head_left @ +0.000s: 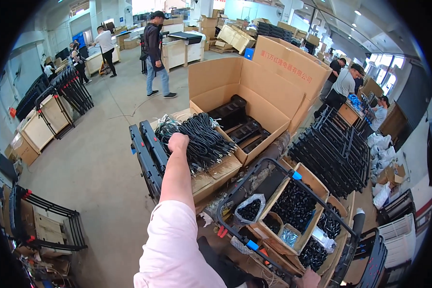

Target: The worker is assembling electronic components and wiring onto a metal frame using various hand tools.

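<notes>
My left hand, at the end of an outstretched arm, is closed at the near left of a pile of black cables. Its fingers bunch around a cable in the pile, mostly hidden by the back of the hand. Pale wire ends stick out beside it. At the lower right edge my right hand, partly cut off by the picture's rim, grips a black tubular frame. That frame has blue clips and red parts, and it leans across cardboard trays of small black parts.
Behind the cables stands a large open carton with black molded parts in it. Long black cases stand left of the pile. More black frames are stacked at right. A person walks beyond; others work at far right.
</notes>
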Tool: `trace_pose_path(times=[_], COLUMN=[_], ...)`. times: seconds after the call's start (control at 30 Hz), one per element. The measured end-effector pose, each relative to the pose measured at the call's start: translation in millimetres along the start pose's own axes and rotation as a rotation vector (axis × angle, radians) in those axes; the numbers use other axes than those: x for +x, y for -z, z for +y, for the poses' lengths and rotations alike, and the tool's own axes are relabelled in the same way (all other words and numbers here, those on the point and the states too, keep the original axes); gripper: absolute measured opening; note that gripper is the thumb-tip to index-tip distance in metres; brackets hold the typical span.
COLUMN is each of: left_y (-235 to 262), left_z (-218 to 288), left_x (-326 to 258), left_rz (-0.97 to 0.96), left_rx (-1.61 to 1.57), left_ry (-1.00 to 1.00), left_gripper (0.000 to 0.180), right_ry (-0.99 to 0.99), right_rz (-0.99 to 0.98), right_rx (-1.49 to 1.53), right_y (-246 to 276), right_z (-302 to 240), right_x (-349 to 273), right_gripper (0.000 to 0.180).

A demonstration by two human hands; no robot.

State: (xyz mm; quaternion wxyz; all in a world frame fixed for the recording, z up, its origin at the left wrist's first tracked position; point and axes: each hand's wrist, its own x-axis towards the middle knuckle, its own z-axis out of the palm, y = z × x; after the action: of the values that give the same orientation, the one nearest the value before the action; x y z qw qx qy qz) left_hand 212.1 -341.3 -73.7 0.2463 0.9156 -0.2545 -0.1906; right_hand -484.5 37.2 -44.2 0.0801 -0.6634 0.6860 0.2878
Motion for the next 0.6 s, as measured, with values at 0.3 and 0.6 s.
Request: trace_pose_path(times=[0.3,0.6], left_y=[28.9,82.1], left_z=[48.4,100.4], left_x=[11.1,-216.8], left_rz=[0.346,-0.266], left_rx=[-1.229,-1.66], left_ry=[-0.188,-0.753], left_gripper=[0.038,0.007], right_ry=[-0.023,-0.088], right_rz=[0.003,-0.18], right_rx=[-0.045,-0.149], right_y=[-72.3,-46.8], right_z=[31.8,21.0], right_x=[32.4,14.6], right_gripper=[0.033,0.022])
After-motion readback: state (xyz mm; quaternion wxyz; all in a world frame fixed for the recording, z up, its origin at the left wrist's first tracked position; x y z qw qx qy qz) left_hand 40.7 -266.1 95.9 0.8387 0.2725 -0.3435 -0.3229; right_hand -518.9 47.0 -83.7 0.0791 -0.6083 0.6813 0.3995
